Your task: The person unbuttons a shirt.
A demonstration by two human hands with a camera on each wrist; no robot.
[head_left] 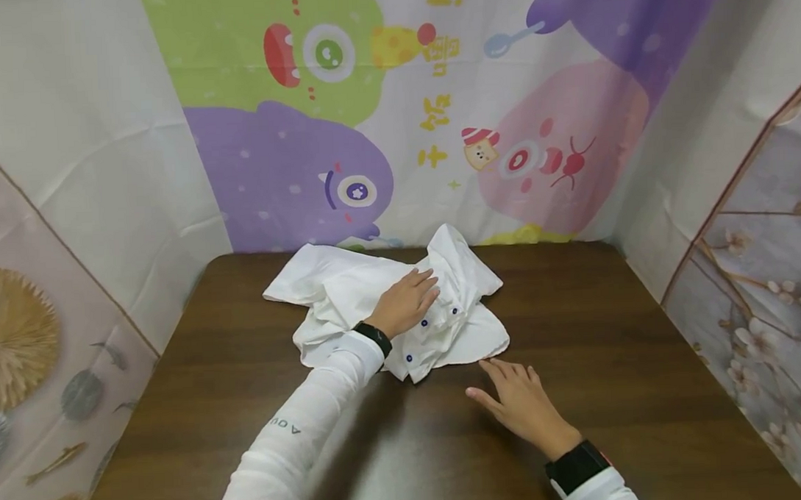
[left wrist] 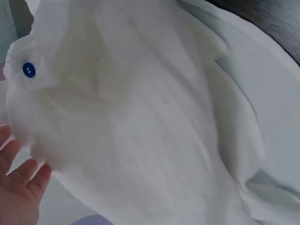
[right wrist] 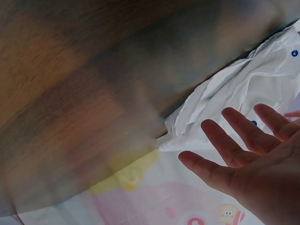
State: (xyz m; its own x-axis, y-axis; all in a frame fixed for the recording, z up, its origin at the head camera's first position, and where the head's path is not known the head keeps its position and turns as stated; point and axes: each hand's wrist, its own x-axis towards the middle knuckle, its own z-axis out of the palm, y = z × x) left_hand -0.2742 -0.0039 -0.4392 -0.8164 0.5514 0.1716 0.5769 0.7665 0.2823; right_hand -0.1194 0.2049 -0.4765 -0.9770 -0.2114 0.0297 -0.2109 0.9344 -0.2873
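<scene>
While lying crumpled on the dark wooden table (head_left: pixel 643 359), toward 12 o'clock from the middle, looks soft, light and floppy: white shirt (head_left: pixel 336 289) with small blue buttons (head_left: pixel 424 323). Bunched up high at the 1 o'clock end, spread flatter at 10 o'clock. Resting flat on top of the cloth, fingers straight and pointing to 1 o'clock, holding nothing: left hand (head_left: pixel 405 303). Lying flat on the wood at 5 o'clock from the shirt, fingers spread wide, tips just beside the near hem, gripping nothing: right hand (head_left: pixel 521 404). Seen the same from the right wrist view, palm open with the cloth edge close by. Probably easy to lift, not heavy, not breakable, but sure to sag and slip out of shape if grabbed in one spot. Best taken hold of at an edge or a corner, such as the near hem at 6 o'clock, or by the strip with the buttons. Hanging behind at 12 o'clock, bright cartoon monster curtain (head_left: pixel 344 149).
</scene>
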